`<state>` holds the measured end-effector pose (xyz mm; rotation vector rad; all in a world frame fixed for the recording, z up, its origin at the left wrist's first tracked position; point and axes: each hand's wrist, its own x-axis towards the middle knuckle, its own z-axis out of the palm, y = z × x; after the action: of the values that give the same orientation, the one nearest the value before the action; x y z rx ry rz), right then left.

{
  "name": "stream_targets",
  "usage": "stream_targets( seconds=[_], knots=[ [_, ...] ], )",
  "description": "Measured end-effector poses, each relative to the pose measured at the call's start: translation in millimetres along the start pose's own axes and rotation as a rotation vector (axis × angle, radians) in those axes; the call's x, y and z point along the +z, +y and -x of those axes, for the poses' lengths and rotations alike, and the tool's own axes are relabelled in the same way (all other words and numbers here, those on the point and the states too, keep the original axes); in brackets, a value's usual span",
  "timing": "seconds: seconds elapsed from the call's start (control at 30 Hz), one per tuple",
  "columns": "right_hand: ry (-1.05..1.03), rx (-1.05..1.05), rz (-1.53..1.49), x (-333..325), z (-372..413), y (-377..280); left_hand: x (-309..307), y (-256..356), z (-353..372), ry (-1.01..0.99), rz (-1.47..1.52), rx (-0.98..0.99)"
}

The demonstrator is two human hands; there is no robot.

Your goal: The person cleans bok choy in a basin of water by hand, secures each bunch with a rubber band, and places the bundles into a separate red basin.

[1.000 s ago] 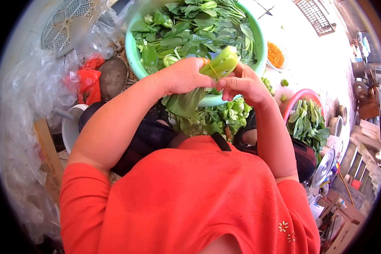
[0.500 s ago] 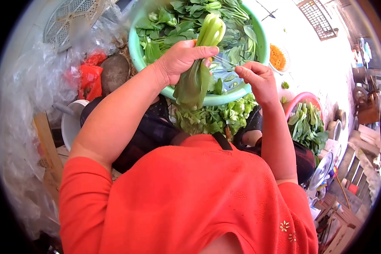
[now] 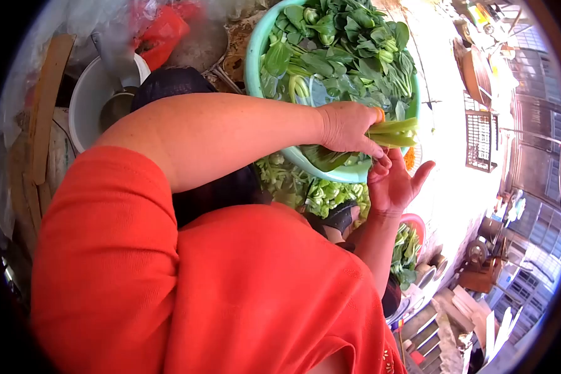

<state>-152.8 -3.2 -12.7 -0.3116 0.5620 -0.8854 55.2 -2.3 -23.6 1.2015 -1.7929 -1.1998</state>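
My left hand (image 3: 350,128) is closed around a bunch of bok choy (image 3: 394,132), whose pale stalks point right and dark leaves hang down left. Something orange, like a rubber band, shows at its fingers. Just below, my right hand (image 3: 393,187) has its palm turned up and thumb spread. Its partly curled fingertips meet the left fingers, with nothing clearly held. Both hands are over the near right rim of a green basin (image 3: 253,68) filled with leafy greens (image 3: 336,47) and some water. A heap of orange bands (image 3: 410,158) is partly hidden behind the hands.
More greens (image 3: 330,196) lie below the basin by my feet. A red-rimmed basin (image 3: 421,229) of greens stands at right. To the left are a white bucket (image 3: 81,115), a wooden board (image 3: 48,106) and a red plastic bag (image 3: 165,34). A black crate (image 3: 480,140) is far right.
The view has turned. The bok choy has swung from upright to sideways, moving right. My right hand no longer pulls the thin strand out; it has turned palm up beneath my left.
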Motion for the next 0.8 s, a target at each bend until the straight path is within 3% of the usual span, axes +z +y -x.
stream_targets(
  seconds=[0.1, 0.17, 0.3, 0.37, 0.4, 0.43, 0.5, 0.57, 0.8],
  knots=[
    [0.040, -0.013, 0.049, -16.5, 3.3, -2.5, -2.4, 1.3, 2.4, -0.009, -0.044, -0.032],
    [0.005, 0.009, 0.032, -13.5, 6.8, -3.4, -6.6, 4.5, 0.1, -0.200, -0.201, 0.044],
    [0.046, 0.012, 0.082, -31.2, 10.7, -4.8, -9.0, 2.5, 4.9, -0.290, -0.377, 0.072],
    [0.237, 0.009, 0.143, -34.4, 14.8, -1.8, -5.4, 0.5, 4.2, -0.389, -0.453, 0.102],
    [0.161, 0.050, 0.142, -34.2, 16.3, 0.7, -8.2, 4.9, 6.3, -0.439, -0.449, 0.073],
    [0.309, 0.020, 0.214, -26.8, 15.7, 5.5, -7.9, 4.1, 6.3, -0.441, -0.447, 0.084],
    [0.324, 0.059, 0.230, -41.4, 12.2, 6.5, -6.0, -1.9, 5.0, -0.567, -0.474, 0.028],
    [0.248, 0.087, 0.261, -31.2, 10.9, 11.9, -8.4, 0.7, 10.3, -0.535, -0.507, 0.035],
    [0.490, -0.105, 0.862, -12.1, 8.2, 35.4, -2.1, -0.6, 9.5, -0.596, -0.579, -0.069]
  ],
)
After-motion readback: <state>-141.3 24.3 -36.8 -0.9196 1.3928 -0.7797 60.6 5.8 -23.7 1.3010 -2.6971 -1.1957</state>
